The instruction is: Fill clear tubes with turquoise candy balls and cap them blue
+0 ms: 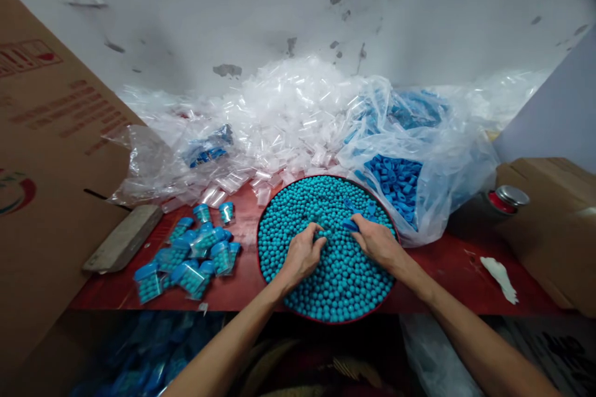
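A round red-rimmed tray [261,260] full of small teal beads [339,285] sits on the red table in front of me. My left hand [302,254] rests in the beads with its fingers curled, and what it grips is hidden. My right hand [377,241] pinches a blue cap [350,223] over the beads. A few more blue caps [367,206] lie on the beads just beyond it. To the left lies a cluster of filled clear tubes with blue caps [190,257].
A heap of empty clear tubes [288,117] lies behind the tray. A plastic bag of blue caps [395,176] sits at the right rear. Cardboard boxes stand at the left [51,155] and right [554,223]. A wooden block [123,238] and a can [507,198] are nearby.
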{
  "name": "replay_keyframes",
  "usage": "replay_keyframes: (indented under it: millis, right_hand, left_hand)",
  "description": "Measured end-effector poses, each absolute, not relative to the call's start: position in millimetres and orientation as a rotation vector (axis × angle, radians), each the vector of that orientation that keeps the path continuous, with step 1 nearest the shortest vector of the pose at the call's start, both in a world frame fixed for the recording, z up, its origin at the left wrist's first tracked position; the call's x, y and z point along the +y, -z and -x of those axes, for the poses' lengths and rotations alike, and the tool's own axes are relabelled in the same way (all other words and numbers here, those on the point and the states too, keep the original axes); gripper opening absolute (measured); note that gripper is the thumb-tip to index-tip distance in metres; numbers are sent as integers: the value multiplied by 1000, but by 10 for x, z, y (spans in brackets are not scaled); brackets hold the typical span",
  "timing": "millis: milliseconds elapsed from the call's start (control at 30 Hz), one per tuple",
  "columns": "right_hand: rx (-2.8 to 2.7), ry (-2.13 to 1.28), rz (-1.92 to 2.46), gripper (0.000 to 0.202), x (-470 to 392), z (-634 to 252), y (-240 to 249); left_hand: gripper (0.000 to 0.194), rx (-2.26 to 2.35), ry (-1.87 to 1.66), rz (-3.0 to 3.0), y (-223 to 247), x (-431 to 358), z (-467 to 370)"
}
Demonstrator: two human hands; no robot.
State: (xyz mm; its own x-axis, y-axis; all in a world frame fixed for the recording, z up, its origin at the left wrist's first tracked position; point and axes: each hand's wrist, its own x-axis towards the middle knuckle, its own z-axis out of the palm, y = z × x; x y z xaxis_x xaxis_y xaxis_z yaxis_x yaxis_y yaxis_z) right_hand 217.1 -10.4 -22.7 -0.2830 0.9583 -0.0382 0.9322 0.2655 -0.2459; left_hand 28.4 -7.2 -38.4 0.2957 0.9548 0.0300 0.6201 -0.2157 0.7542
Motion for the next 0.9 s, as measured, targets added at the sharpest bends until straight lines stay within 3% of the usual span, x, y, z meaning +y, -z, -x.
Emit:
replay_keyframes:
  millis: [267, 567, 900]
  right_hand:
    - [-2356, -422, 1629, 36, -51, -1998, 257]
    - [-2125, -621, 1208, 25, -76, -1962, 342]
    - [-1787, -832, 1289, 17, -99, -1797, 133]
  left_hand:
    - [22, 1194, -660, -1764, 440, 22, -262]
    - [29, 1121, -755, -1485, 445, 113, -131]
    - [36, 981, -786, -1341, 250, 26, -184]
